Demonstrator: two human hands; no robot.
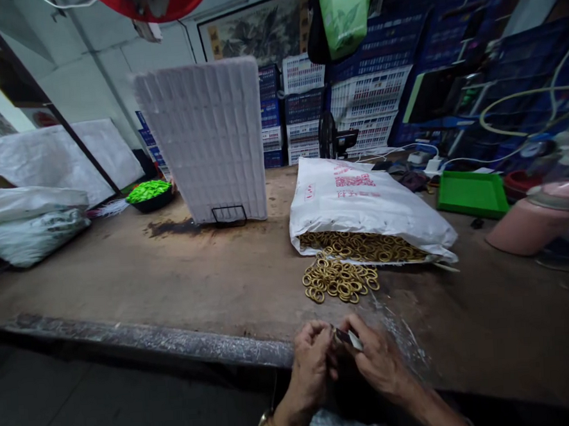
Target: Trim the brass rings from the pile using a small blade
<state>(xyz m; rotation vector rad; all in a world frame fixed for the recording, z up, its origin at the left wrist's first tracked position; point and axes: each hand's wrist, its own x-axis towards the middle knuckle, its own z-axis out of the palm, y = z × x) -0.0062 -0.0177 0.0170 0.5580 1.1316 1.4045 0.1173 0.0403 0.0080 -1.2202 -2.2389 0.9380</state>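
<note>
At the table's front edge my left hand point(311, 360) and my right hand point(377, 358) are close together. In my right hand, between thumb and fingers, is a small flat tool point(349, 339), dark at one end and pale at the other; its exact kind is unclear. Its dark end points at my left fingertips, which are pinched together on something too small or hidden to make out. Just beyond both hands lies a loose pile of brass-coloured rings point(339, 280). These spill from the mouth of a white woven sack point(356, 202) lying on its side.
On the wooden table point(211, 275), a tall white ribbed panel point(207, 140) stands in a black wire stand. A dark bowl of bright green pieces point(149, 194) sits left. To the right are a green tray point(472, 194) and a pink container point(530, 220). Stacked crates point(371, 92) stand behind.
</note>
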